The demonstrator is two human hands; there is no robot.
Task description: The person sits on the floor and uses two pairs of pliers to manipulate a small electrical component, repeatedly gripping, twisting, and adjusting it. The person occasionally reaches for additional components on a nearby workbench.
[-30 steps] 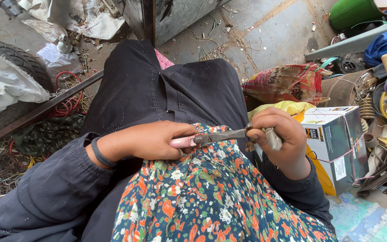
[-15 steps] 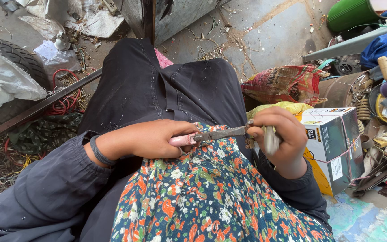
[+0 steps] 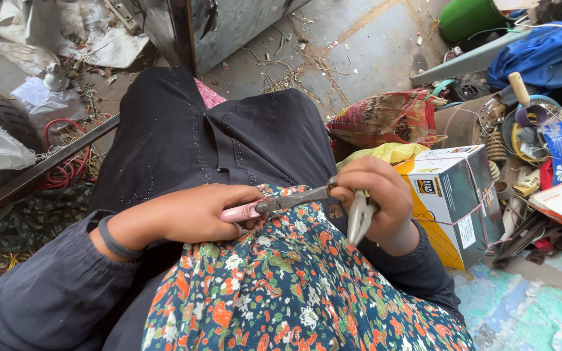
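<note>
left hand [image 3: 193,214]: wrapped around pink handle of pliers [image 3: 274,204], held low over lap for steady leverage
pliers: span hand to hand, nose at right fingers
right hand [image 3: 377,198]: fist closed on grey metal piece [image 3: 359,218], braced for the nose
room: tight; cardboard box [image 3: 456,195] just beside right wrist, red sack [image 3: 385,117] ahead, clutter right
open side: concrete floor [image 3: 359,52] beyond knees
</note>
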